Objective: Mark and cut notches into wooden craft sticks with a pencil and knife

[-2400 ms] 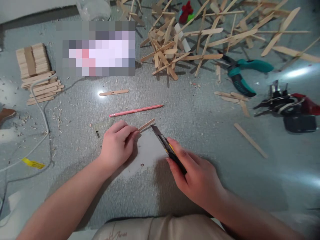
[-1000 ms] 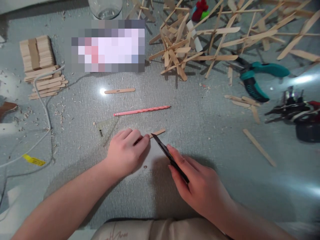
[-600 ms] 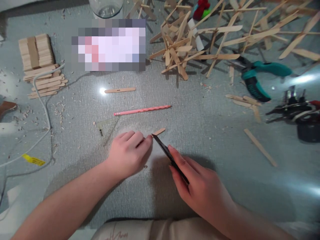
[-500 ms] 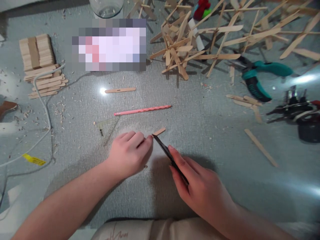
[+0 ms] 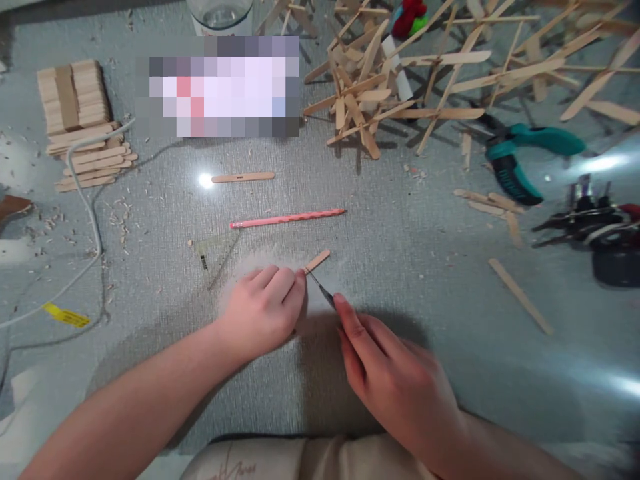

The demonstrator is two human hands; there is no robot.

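My left hand (image 5: 267,307) is closed on a wooden stick (image 5: 319,259), whose rounded end sticks out past the fingers to the upper right. My right hand (image 5: 385,360) grips a dark craft knife (image 5: 327,295), its thin blade tip touching the stick right beside my left fingertips. Above the hands lies a pink pencil (image 5: 287,219). Farther up, another wooden stick (image 5: 243,177) has a small dark mark at its middle. A clear triangular ruler (image 5: 216,252) rests just up and left of my left hand.
Stacked sticks (image 5: 77,97) and a grey cable (image 5: 95,223) lie at the left. A glass jar (image 5: 220,17) and a blurred bright rectangle (image 5: 225,87) stand at the top. Joined sticks (image 5: 365,87), teal pliers (image 5: 515,157) and a loose stick (image 5: 520,295) are on the right.
The knife has tilted and turned in my right hand, which has moved slightly down and left. More of the held stick shows beyond my left fingers.
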